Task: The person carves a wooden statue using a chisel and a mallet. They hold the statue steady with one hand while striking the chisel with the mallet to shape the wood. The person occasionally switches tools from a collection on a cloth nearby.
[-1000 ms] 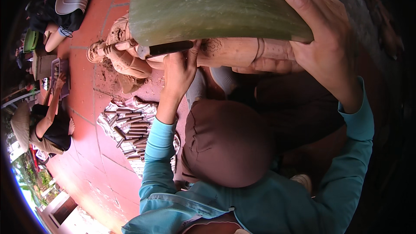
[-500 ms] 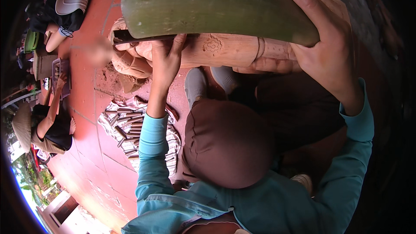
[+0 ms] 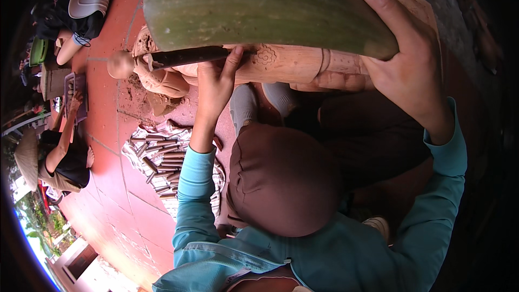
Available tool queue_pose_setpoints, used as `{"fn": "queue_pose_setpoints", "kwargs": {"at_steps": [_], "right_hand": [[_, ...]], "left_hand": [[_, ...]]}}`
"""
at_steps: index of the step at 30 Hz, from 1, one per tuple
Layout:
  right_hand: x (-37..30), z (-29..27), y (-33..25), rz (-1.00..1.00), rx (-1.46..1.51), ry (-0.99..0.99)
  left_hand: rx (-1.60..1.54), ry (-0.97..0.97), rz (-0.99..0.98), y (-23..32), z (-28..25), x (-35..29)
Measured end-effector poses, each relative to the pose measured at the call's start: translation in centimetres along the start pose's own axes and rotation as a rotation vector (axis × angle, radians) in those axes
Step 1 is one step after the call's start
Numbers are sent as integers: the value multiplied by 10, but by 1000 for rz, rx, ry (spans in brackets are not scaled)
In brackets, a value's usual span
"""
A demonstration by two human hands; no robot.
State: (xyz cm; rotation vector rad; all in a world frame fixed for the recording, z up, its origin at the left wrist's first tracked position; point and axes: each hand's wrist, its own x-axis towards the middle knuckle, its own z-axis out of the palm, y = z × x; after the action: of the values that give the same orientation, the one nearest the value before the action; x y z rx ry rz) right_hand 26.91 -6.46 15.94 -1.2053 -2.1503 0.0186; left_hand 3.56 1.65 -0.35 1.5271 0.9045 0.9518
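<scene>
A carved wooden figure lies crosswise in front of me, its rounded head end to the left and a flower pattern cut into its side. My left hand is closed round a dark, flat-sided tool held along the figure's upper part, thumb pointing up. The tool looks like a chisel, but its working end cannot be made out. My right hand grips the right end of a large, smooth green curved piece, its kind unclear. That piece is raised close above the figure and hides part of it.
Several dark-handled tools lie on a striped cloth to the left of my knees. Crumbs and chips litter the red tiled floor. Another person works at a purple crate on the far left.
My left hand has shifted slightly right with the dark tool, and more of that tool shows. The green piece has tilted a little and reaches further left. My right hand has hardly moved.
</scene>
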Motion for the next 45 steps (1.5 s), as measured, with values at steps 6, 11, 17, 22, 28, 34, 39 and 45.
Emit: {"fn": "queue_pose_setpoints", "kwargs": {"at_steps": [6, 11, 17, 22, 28, 34, 39, 45], "right_hand": [[-8, 6, 6, -13, -1, 46], [-8, 12, 6, 5, 35, 93], [6, 5, -4, -172, -638, 27], [-10, 11, 0, -55, -721, -79], [-11, 9, 9, -117, -624, 9], [-9, 0, 0, 137, -208, -148], [1, 12, -16, 199, -199, -34], [-8, 2, -1, 132, -90, -35]], "left_hand": [[-4, -17, 3, 1, 1, 1], [185, 19, 157, -14, 3, -1], [713, -18, 405, 6, 8, -6], [738, -98, 234, 8, 7, -8], [818, 175, 327, -29, -10, -31], [195, 147, 182, 2, -10, -10], [389, 11, 193, -15, -2, 5], [141, -104, 54, 3, 2, 25]]}}
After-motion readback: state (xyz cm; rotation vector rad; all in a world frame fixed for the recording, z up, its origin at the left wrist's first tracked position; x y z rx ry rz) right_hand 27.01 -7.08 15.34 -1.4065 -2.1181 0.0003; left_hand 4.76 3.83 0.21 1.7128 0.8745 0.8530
